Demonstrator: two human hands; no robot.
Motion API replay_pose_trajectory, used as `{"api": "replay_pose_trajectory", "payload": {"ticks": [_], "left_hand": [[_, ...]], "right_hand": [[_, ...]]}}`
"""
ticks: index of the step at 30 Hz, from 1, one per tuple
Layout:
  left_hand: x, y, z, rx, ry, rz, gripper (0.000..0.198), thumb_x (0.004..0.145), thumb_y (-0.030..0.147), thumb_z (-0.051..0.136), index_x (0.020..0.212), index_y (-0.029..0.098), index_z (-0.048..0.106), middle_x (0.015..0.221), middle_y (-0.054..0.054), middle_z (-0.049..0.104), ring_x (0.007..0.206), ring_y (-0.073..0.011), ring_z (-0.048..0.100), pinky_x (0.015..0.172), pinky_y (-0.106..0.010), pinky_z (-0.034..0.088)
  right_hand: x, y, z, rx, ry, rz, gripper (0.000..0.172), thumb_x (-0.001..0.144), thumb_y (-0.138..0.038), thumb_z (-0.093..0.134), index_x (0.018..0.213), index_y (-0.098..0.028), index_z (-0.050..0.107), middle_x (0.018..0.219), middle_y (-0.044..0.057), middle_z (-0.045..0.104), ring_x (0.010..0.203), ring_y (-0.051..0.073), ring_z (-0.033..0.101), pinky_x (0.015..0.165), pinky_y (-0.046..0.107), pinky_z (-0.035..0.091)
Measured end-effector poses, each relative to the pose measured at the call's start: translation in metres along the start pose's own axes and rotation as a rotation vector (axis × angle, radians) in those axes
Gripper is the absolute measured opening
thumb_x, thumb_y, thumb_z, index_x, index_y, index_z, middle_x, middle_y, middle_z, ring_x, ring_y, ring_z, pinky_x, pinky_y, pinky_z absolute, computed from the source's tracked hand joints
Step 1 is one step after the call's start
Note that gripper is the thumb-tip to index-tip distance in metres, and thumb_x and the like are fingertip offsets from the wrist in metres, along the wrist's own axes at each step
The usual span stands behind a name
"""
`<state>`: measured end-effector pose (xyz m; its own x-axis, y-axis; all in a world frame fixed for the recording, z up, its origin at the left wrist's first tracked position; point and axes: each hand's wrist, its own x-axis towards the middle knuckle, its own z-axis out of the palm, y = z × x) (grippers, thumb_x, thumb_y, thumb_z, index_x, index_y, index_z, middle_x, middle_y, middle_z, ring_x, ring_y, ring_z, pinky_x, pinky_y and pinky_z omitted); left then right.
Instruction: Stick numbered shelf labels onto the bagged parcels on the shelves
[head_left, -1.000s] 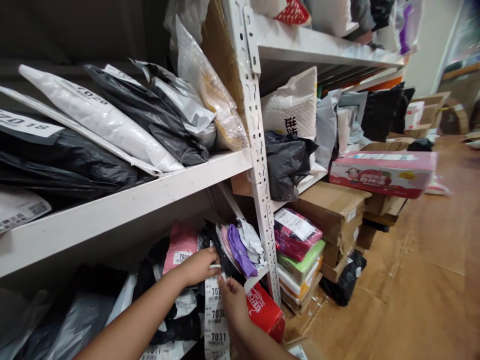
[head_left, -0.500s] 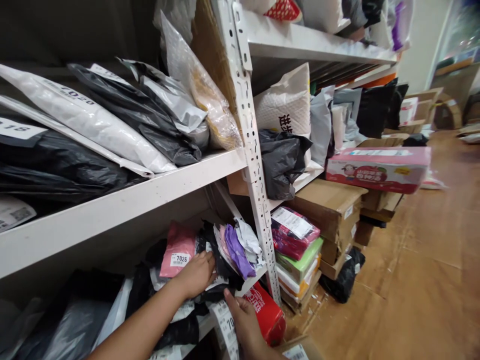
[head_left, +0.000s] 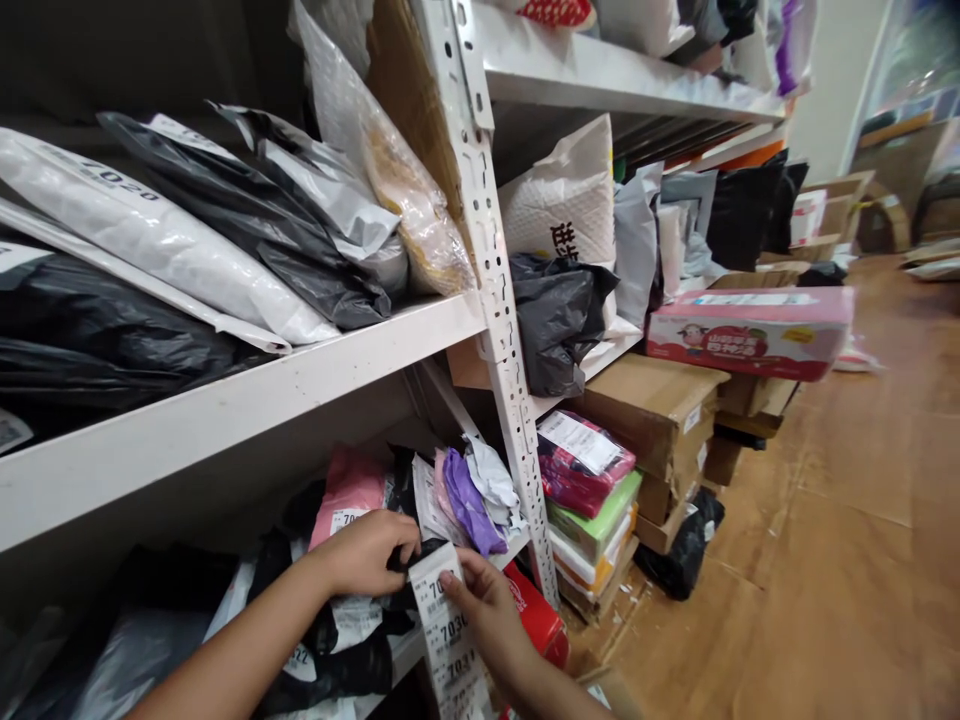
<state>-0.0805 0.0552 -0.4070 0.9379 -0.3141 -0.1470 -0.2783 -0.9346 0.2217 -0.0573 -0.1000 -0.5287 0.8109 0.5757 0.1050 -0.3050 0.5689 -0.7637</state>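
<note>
Pinching a strip of numbered labels (head_left: 452,645) between thumb and fingers, the right hand (head_left: 491,610) has it at the lower shelf's (head_left: 406,660) front edge, near the right corner; the left hand (head_left: 367,550) curls half closed before the pink parcel (head_left: 349,485), and I can't tell whether it's gripping anything!

On my remote feed, left hand (head_left: 367,555) bare, back smooth and gently rounded, fingers slim. Left forearm (head_left: 255,635) bare along whole visible stretch, long, smooth in outline, slimmer at wrist, broader toward bottom frame edge. Right hand (head_left: 487,605) also bare; I make out slender fingers and thumb (head_left: 454,588) with rounded tip. Fingernail detail too small for me to read. Right forearm (head_left: 559,690) bare, shorter stretch in my view, cut by bottom frame edge. Upper arms outside my frame.
</note>
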Motion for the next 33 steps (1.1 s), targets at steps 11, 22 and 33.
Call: {"api": "replay_pose_trajectory", "payload": {"ticks": [11, 22, 33], "left_hand": [[0.01, -0.004, 0.002, -0.185, 0.088, -0.201, 0.026, 0.08, 0.031, 0.038, 0.081, 0.019, 0.061, 0.088, -0.003, 0.057, 0.085, -0.0173, 0.055, 0.079, -0.028, 0.041], [0.019, 0.003, 0.022, 0.064, 0.096, -0.369, 0.014, 0.084, 0.03, 0.039, 0.082, 0.021, 0.05, 0.09, -0.008, 0.067, 0.084, -0.0224, 0.062, 0.072, -0.03, 0.042], [0.019, 0.001, 0.025, 0.03, 0.102, -0.374, 0.026, 0.09, 0.038, 0.034, 0.079, 0.02, 0.05, 0.087, -0.009, 0.067, 0.082, -0.0227, 0.063, 0.07, -0.03, 0.042]], "right_hand": [[0.033, 0.035, 0.015, -0.105, 0.143, 0.048, 0.052, 0.053, -0.067, 0.069, 0.064, -0.016, 0.062, 0.055, 0.001, 0.062, 0.052, 0.014, 0.053, 0.05, 0.024, 0.037], [0.045, 0.046, 0.006, -0.305, 0.373, 0.0, 0.047, 0.063, -0.057, 0.065, 0.039, -0.023, 0.044, 0.037, -0.003, 0.046, 0.04, 0.013, 0.042, 0.042, 0.026, 0.031], [0.03, 0.028, 0.006, -0.202, 0.306, 0.097, 0.034, 0.055, -0.049, 0.068, 0.045, -0.02, 0.053, 0.043, -0.002, 0.051, 0.045, 0.012, 0.045, 0.05, 0.027, 0.036]]}}
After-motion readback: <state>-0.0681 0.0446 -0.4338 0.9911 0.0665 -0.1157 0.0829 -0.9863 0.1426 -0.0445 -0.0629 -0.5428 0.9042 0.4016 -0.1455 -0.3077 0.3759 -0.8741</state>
